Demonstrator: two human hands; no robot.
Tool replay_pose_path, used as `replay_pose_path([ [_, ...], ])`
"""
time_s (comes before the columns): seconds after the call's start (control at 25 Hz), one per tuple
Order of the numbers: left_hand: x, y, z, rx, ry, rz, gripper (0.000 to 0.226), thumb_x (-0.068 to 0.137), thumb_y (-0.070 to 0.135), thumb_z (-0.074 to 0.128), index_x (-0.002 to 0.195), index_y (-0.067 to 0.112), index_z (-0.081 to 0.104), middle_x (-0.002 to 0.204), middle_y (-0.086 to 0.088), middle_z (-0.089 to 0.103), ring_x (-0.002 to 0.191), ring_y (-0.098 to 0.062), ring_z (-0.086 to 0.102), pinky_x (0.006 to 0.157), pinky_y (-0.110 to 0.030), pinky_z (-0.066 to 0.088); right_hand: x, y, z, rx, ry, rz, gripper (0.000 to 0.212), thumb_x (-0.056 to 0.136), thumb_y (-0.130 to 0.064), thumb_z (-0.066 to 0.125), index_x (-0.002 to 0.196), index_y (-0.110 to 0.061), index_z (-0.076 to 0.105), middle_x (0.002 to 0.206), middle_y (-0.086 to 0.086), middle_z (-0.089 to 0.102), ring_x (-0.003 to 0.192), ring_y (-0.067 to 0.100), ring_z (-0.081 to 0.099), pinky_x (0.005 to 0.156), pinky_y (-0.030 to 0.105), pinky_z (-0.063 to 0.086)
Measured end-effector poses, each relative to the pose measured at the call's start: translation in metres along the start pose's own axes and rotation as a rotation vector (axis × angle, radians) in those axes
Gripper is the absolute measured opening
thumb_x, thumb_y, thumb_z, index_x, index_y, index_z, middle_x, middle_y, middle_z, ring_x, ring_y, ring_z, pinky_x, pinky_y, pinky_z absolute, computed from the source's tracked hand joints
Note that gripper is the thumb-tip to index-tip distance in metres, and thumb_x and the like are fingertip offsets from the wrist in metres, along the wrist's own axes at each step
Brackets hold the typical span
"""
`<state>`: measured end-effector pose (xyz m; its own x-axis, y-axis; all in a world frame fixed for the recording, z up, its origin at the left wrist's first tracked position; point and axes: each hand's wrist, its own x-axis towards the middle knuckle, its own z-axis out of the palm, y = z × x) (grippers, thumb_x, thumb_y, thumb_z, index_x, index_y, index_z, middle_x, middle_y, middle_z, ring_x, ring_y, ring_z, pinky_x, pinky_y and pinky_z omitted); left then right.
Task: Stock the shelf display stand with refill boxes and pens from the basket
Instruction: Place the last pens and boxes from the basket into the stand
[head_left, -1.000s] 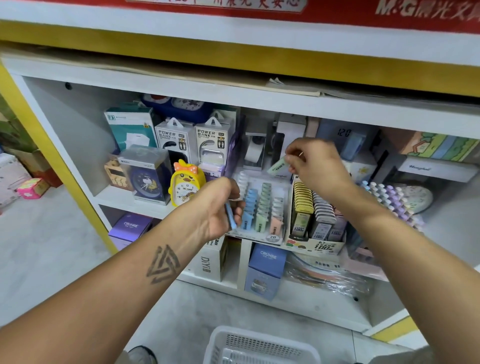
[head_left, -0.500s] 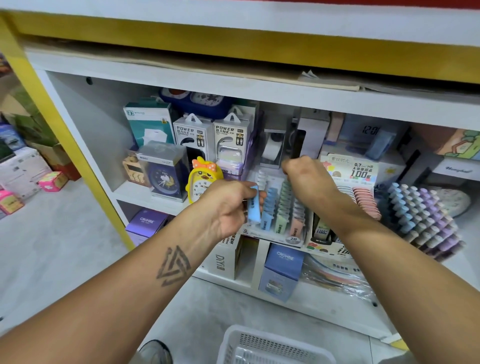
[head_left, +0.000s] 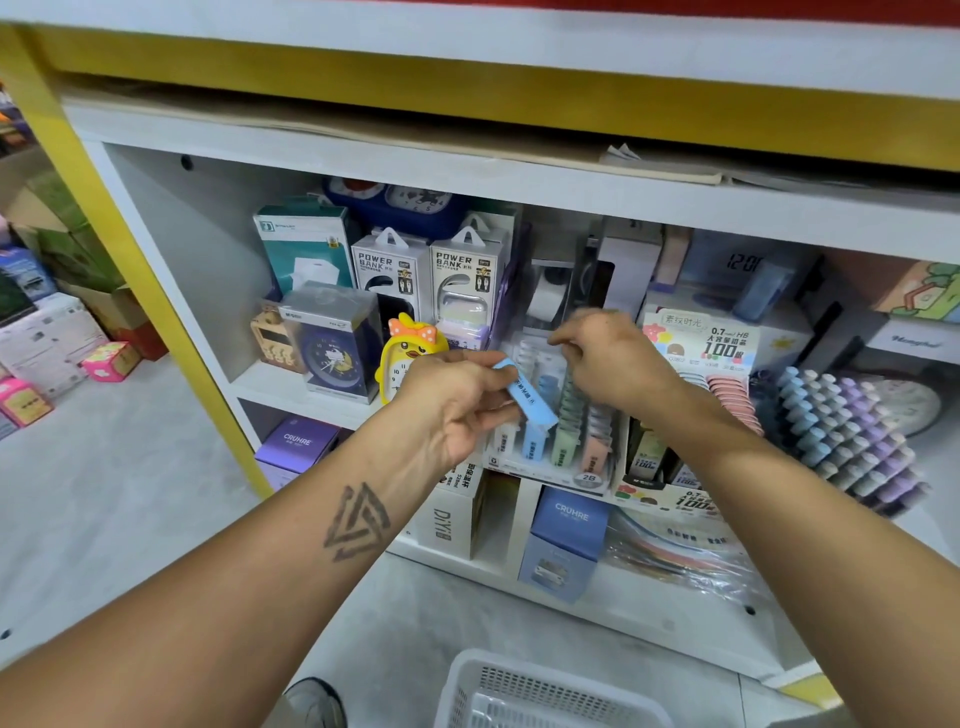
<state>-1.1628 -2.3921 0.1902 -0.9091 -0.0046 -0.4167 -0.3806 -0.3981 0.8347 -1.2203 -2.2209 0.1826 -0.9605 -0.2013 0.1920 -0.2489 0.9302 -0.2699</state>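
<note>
One blue refill box (head_left: 524, 393) in left hand (head_left: 447, 410); one basket (head_left: 545, 691)

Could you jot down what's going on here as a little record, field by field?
place: shop shelf
left hand: pinches a blue refill box, tilted, above the stand
right hand: reaching into the display stand, fingers curled; what it holds is hidden
stand: rows of white, blue, green and pink boxes
below: white basket on the floor

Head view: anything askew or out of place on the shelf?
Little stands out. The blue refill box is tilted, but the left hand holds it above the stand, not yet slotted. The right hand is blurred. Loose paper pokes out under the top ledge.
</note>
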Motion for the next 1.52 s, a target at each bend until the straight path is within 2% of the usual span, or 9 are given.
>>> replay_pose_path([
  [0.12, 0.002, 0.003, 0.001, 0.031, 0.057, 0.049, 0.019, 0.084, -0.007, 0.068, 0.095, 0.009, 0.064, 0.084, -0.010, 0.071, 0.071, -0.019, 0.067, 0.064, -0.030, 0.054, -0.010, -0.009, -0.019, 0.729, -0.139, 0.165, 0.017, 0.099, -0.026, 0.062, 0.093, -0.017, 0.076, 0.085, 0.004, 0.077, 0.067, 0.012, 0.069, 0.062, 0.029, 0.053],
  [0.2, 0.002, 0.005, 0.002, -0.052, 0.077, 0.063, 0.018, 0.084, -0.009, 0.067, 0.095, 0.006, 0.064, 0.085, -0.013, 0.069, 0.068, -0.019, 0.065, 0.054, -0.025, 0.055, -0.019, -0.010, -0.028, 0.982, -0.294, 0.199, 0.022, 0.097, -0.028, 0.064, 0.092, -0.010, 0.075, 0.081, 0.015, 0.076, 0.064, 0.018, 0.071, 0.052, 0.024, 0.054],
  [0.4, 0.002, 0.001, 0.008, -0.177, 0.060, 0.105, 0.021, 0.085, -0.019, 0.060, 0.100, -0.005, 0.057, 0.104, -0.027, 0.064, 0.079, -0.030, 0.068, 0.071, -0.031, 0.061, -0.027, -0.003, -0.037, 1.261, -0.227, 0.310, 0.013, 0.091, 0.004, 0.064, 0.103, 0.003, 0.071, 0.093, 0.024, 0.074, 0.079, 0.024, 0.076, 0.066, 0.019, 0.060],
  [0.6, 0.001, -0.005, 0.007, 0.010, 0.071, 0.141, 0.013, 0.088, -0.017, 0.057, 0.093, -0.006, 0.062, 0.090, -0.024, 0.069, 0.069, -0.028, 0.070, 0.068, -0.032, 0.062, -0.022, 0.002, -0.032, 1.015, 0.000, 0.218, 0.013, 0.092, 0.005, 0.064, 0.104, 0.001, 0.067, 0.080, 0.016, 0.075, 0.066, 0.019, 0.073, 0.064, 0.026, 0.061],
  [0.72, 0.008, -0.011, 0.003, 0.707, 0.133, 0.354, 0.020, 0.090, 0.003, 0.058, 0.103, 0.010, 0.071, 0.098, -0.011, 0.072, 0.080, -0.024, 0.066, 0.076, -0.032, 0.056, -0.015, 0.006, -0.028, 0.665, 0.188, 0.149, 0.011, 0.091, -0.002, 0.069, 0.101, -0.007, 0.069, 0.085, 0.008, 0.072, 0.071, 0.017, 0.073, 0.075, 0.038, 0.062],
  [0.84, 0.009, -0.022, 0.000, 1.362, -0.025, 0.579, 0.044, 0.089, 0.022, 0.059, 0.132, 0.020, 0.058, 0.128, -0.004, 0.061, 0.109, -0.025, 0.062, 0.091, -0.023, 0.047, -0.012, 0.009, -0.018, 0.251, 0.263, 0.004, 0.015, 0.091, -0.012, 0.070, 0.105, -0.017, 0.073, 0.092, 0.002, 0.072, 0.084, 0.019, 0.068, 0.081, 0.037, 0.059],
  [0.92, 0.011, -0.033, -0.001, 1.579, -0.174, 0.652, 0.057, 0.089, 0.027, 0.057, 0.144, 0.019, 0.045, 0.152, -0.008, 0.041, 0.139, -0.024, 0.039, 0.110, -0.028, 0.036, -0.011, 0.008, -0.007, 0.112, 0.226, -0.066, 0.014, 0.092, -0.013, 0.068, 0.106, -0.016, 0.069, 0.093, 0.006, 0.072, 0.085, 0.025, 0.067, 0.079, 0.039, 0.057],
  [1.08, 0.015, -0.043, -0.005, 1.686, -0.266, 0.607, 0.068, 0.093, 0.030, 0.053, 0.154, 0.019, 0.025, 0.163, -0.010, 0.017, 0.151, -0.015, 0.010, 0.116, -0.027, 0.022, -0.005, 0.004, 0.009, 0.024, 0.109, -0.073, 0.007, 0.093, -0.013, 0.066, 0.099, -0.013, 0.063, 0.091, 0.010, 0.069, 0.084, 0.030, 0.065, 0.076, 0.044, 0.057],
  [1.52, 0.013, -0.040, -0.004, 1.684, -0.264, 0.606, 0.066, 0.093, 0.029, 0.052, 0.154, 0.017, 0.028, 0.163, -0.010, 0.019, 0.151, -0.016, 0.011, 0.116, -0.030, 0.024, -0.008, -0.007, 0.005, -0.061, -0.002, -0.092, 0.003, 0.095, -0.008, 0.060, 0.093, -0.010, 0.061, 0.091, 0.014, 0.064, 0.083, 0.032, 0.061, 0.076, 0.043, 0.055],
])
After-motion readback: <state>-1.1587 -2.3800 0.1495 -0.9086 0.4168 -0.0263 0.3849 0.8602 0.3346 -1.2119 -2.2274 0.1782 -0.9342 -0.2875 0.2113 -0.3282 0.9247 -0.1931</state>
